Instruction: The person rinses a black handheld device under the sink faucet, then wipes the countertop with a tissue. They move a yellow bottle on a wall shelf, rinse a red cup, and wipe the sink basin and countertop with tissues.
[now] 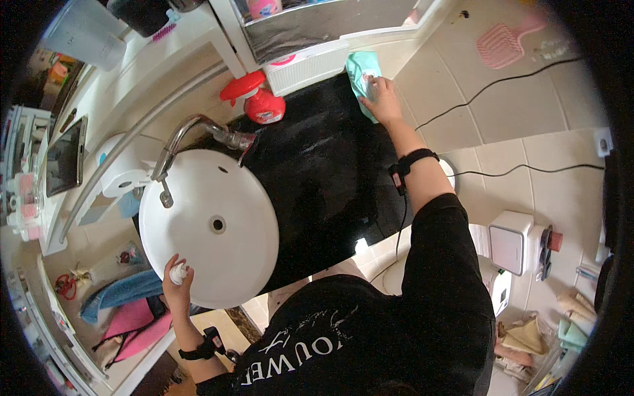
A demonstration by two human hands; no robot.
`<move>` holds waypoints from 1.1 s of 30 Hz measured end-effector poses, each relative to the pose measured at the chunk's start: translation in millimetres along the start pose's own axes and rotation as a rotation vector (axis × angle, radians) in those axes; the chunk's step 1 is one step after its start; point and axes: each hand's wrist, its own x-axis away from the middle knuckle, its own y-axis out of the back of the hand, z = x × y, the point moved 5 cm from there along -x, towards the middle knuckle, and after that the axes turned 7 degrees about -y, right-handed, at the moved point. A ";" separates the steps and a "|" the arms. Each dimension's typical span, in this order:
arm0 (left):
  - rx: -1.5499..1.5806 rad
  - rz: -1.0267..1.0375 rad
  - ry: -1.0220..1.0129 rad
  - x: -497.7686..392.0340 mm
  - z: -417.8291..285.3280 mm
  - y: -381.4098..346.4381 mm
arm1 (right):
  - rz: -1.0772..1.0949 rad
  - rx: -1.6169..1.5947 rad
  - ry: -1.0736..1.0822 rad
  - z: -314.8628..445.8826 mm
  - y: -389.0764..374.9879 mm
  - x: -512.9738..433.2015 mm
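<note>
My left hand [177, 287] holds a small crumpled white wad [178, 273], perhaps tissue or foam, over the near left rim of the white oval sink [242, 232]. My right hand [384, 101] rests its fingers on a mint-green soft pack [364, 74] at the far right end of the black countertop [317, 173]; whether it grips the pack is unclear. A chrome faucet [173, 143] arches over the sink's far left side. Behind the counter stands a red pump bottle [265, 105].
A toilet paper roll [121, 173] hangs left of the faucet, below a curved metal rail [133, 123]. A phone [67, 156] lies on the left shelf. Black cables [515, 74] run along the tiled wall at right. Pink and blue cloths [126, 297] lie at lower left.
</note>
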 end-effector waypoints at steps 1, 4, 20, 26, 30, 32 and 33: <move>0.022 0.001 0.007 3.0 -8.6 -4.3 | 0.036 0.073 -0.002 0.8 -9.7 0.3; 0.075 0.036 0.161 10.7 -29.0 -15.6 | -0.019 0.190 0.047 15.1 -21.0 13.7; 0.534 0.313 -0.169 -1.7 -100.3 -106.6 | 0.760 -1.193 -0.134 234.6 -43.7 296.6; 0.623 0.252 -0.306 18.5 -85.6 -81.8 | 0.757 -1.253 -0.374 235.0 -32.1 338.6; 0.395 0.281 -0.364 32.5 -81.8 -71.4 | 0.839 -1.101 -0.124 253.4 -24.7 369.4; 0.418 0.281 -0.322 36.7 -81.0 -68.1 | 0.817 -1.009 -0.059 255.0 -21.7 382.0; 0.417 0.288 -0.261 39.5 -79.0 -67.9 | 0.796 -0.913 -0.023 254.5 -20.6 387.8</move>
